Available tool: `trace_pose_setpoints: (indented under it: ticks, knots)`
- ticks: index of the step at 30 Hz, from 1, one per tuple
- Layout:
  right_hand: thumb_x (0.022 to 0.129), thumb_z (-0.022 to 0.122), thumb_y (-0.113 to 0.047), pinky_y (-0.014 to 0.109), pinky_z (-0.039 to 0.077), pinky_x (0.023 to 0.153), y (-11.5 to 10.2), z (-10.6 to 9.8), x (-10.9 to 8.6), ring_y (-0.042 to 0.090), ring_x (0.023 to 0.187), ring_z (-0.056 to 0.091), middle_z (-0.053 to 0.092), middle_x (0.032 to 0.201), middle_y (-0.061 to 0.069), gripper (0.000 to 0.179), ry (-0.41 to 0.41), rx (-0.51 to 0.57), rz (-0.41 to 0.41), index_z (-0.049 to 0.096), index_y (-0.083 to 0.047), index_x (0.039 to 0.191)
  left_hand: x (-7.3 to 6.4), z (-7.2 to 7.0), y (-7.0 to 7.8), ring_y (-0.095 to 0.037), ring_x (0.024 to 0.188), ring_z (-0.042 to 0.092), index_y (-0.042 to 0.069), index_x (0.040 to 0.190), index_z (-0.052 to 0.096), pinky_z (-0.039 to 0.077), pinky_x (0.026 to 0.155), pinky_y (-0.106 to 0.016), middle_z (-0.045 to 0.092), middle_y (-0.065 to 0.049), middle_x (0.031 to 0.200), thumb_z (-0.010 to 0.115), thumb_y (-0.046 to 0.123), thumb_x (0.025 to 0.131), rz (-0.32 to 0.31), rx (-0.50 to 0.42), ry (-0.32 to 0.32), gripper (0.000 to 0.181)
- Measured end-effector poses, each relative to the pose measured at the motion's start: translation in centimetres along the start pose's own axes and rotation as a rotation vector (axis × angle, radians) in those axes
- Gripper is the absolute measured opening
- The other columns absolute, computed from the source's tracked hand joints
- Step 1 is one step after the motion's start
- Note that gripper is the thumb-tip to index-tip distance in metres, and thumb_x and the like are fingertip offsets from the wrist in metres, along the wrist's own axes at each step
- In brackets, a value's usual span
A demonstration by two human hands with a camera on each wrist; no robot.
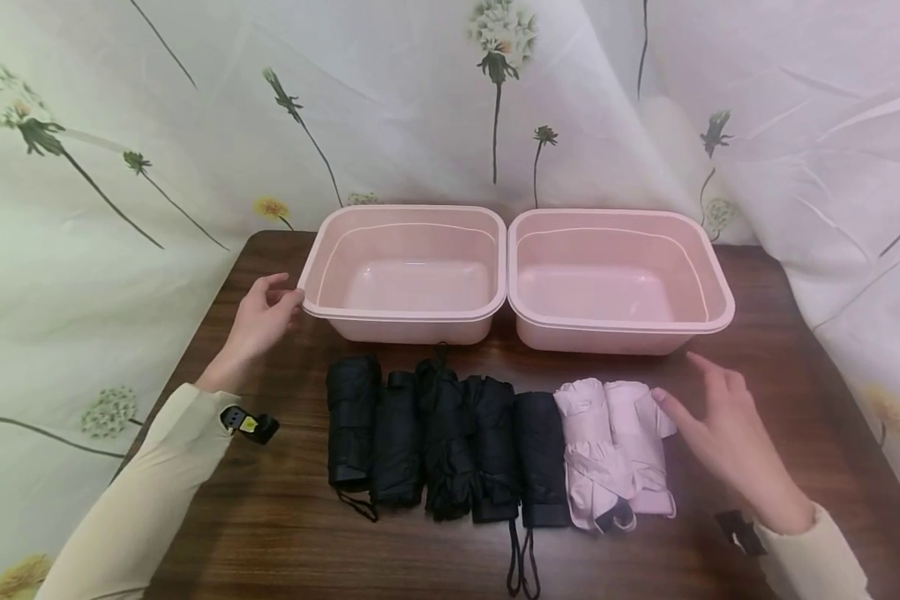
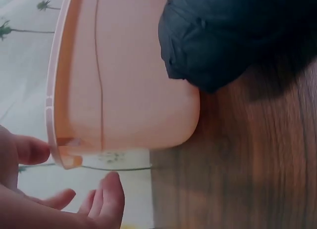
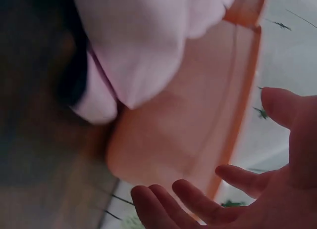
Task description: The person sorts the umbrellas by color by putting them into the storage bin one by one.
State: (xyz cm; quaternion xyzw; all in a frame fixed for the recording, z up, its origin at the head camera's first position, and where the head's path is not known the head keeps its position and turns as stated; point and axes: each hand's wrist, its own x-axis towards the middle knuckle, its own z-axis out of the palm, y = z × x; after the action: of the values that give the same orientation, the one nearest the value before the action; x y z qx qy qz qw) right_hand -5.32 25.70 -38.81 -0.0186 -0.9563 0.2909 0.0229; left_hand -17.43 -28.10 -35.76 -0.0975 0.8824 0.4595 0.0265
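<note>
Five black, rolled fabric umbrellas (image 1: 445, 446) and two pale-pink, rolled fabric umbrellas (image 1: 585, 417) lie abreast, well inside the side edges of the dark wood-grain table (image 1: 270, 517); they should be light, soft over a stiff core, best gripped mid-length (loose pleats may slip). The right hand (image 1: 727, 425), spread and holding nothing, is near the pink end. Beyond, the left hand (image 1: 258, 317), fingers parted, touches its thumb to the left pink plastic basin (image 1: 412, 331), near the back edge beside a matching right basin (image 1: 607, 340).
</note>
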Motion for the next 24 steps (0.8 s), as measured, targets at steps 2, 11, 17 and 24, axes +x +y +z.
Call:
trace_pose_setpoints:
  ticks: [2,11,17,24]
  knots:
    - [0.094,0.056,-0.048,0.073,0.033,0.092,0.1,0.8,-0.3,0.057,0.122,0.034,0.033,0.134,0.041,0.077,-0.023,-0.016,0.01,0.029,0.003,0.146,0.2,0.2,-0.3,-0.03,0.116,0.052,0.006,0.152,0.02,0.055,0.075,-0.017,0.043,-0.019,0.134,0.042,0.04,0.101,-0.053,-0.088,-0.008,0.066]
    - [0.092,0.057,-0.054,0.07,0.042,0.086,0.1,2.7,-1.5,0.053,0.115,0.043,0.034,0.133,0.037,0.082,-0.143,-0.03,0.014,0.029,-0.001,0.148,0.6,0.2,-0.5,-0.007,0.08,0.06,0.007,0.151,0.02,0.057,0.067,-0.018,0.043,0.003,0.111,0.053,0.03,0.099,-0.16,-0.47,-0.044,0.066]
    - [0.09,0.056,-0.059,0.064,0.049,0.078,0.1,3.5,-1.8,0.049,0.101,0.056,0.033,0.133,0.037,0.087,-0.189,-0.048,0.04,0.026,-0.003,0.149,0.4,0.2,-0.3,-0.007,0.074,0.061,0.008,0.151,0.022,0.057,0.065,-0.019,0.047,-0.002,0.11,0.054,0.024,0.098,-0.141,-0.527,-0.064,0.063]
    - [0.088,0.06,-0.056,0.058,0.052,0.069,0.2,4.3,-1.9,0.048,0.093,0.059,0.033,0.129,0.036,0.087,-0.191,-0.066,0.036,0.026,-0.002,0.148,0.4,0.4,-0.2,-0.007,0.073,0.061,0.01,0.15,0.024,0.056,0.064,-0.019,0.049,-0.005,0.111,0.053,0.021,0.099,-0.136,-0.557,-0.08,0.06]
